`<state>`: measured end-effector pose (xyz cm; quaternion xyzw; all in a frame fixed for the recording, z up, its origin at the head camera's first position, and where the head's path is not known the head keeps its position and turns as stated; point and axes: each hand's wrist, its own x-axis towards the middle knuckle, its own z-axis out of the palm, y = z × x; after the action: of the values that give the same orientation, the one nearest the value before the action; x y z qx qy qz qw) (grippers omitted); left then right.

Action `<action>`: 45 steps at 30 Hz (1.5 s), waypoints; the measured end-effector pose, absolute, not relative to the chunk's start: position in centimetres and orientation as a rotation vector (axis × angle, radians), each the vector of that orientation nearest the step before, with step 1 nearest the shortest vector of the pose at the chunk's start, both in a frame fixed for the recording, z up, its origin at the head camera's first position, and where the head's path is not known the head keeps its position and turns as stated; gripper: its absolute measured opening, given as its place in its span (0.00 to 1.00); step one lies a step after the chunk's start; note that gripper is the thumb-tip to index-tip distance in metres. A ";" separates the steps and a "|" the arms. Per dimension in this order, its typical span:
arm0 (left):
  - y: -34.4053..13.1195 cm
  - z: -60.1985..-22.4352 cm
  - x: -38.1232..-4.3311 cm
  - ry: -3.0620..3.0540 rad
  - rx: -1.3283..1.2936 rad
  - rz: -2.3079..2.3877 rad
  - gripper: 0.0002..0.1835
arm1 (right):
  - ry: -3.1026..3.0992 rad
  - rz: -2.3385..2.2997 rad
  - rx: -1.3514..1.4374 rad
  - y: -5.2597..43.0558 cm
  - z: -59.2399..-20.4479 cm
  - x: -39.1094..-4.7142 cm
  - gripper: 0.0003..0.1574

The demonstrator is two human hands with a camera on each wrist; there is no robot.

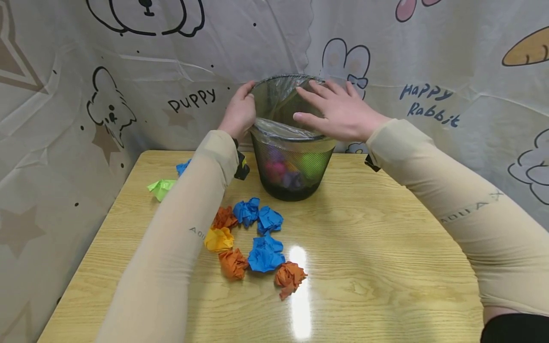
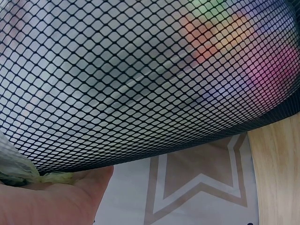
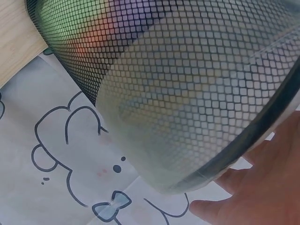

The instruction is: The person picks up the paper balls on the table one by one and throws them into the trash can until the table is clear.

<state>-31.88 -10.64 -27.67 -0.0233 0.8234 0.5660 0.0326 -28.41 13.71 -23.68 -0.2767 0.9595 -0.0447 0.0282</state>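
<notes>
A black mesh wastebasket (image 1: 295, 183) stands upright at the back of the table, with colourful crumpled balls visible through its lower mesh. A clear plastic liner (image 1: 279, 129) lines it and folds over the rim. On the left side of the rim, my left hand (image 1: 241, 112) grips the edge and liner, thumb and fingers either side; part of it shows at the bottom of the left wrist view. My right hand (image 1: 345, 112) is spread above the opening at the right, its fingers straight and parted. In the right wrist view its fingers (image 3: 225, 206) lie beside the rim; contact is unclear.
Several crumpled paper balls lie in front of the wastebasket: blue ones (image 1: 266, 253), orange ones (image 1: 290, 278) and a yellow one (image 1: 219, 239). Further left are a green ball (image 1: 161, 189) and a partly hidden blue one. A printed curtain (image 1: 266, 52) hangs behind the wooden table (image 1: 377, 247).
</notes>
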 end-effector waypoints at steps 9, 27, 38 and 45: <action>-10.7 -27.7 -31.9 2.532 -0.072 1.756 0.28 | 2.977 -0.158 -0.959 14.2 -24.0 -26.7 0.50; -10.7 -27.7 -31.9 2.552 -0.058 1.720 0.28 | 3.016 -0.059 -1.239 15.1 -25.3 -22.0 0.49; -10.6 -27.5 -31.8 2.553 -0.060 1.725 0.28 | 2.991 -0.049 -1.532 15.6 -26.2 -18.0 0.51; -10.6 -27.5 -31.8 2.561 -0.064 1.723 0.28 | 2.928 -0.103 -1.734 15.4 -27.0 -16.2 0.52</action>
<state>-31.82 -10.59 -27.54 -0.0208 0.8292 0.5579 0.0273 -16.21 15.36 -27.05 -0.5050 0.8526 -0.0299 -0.1309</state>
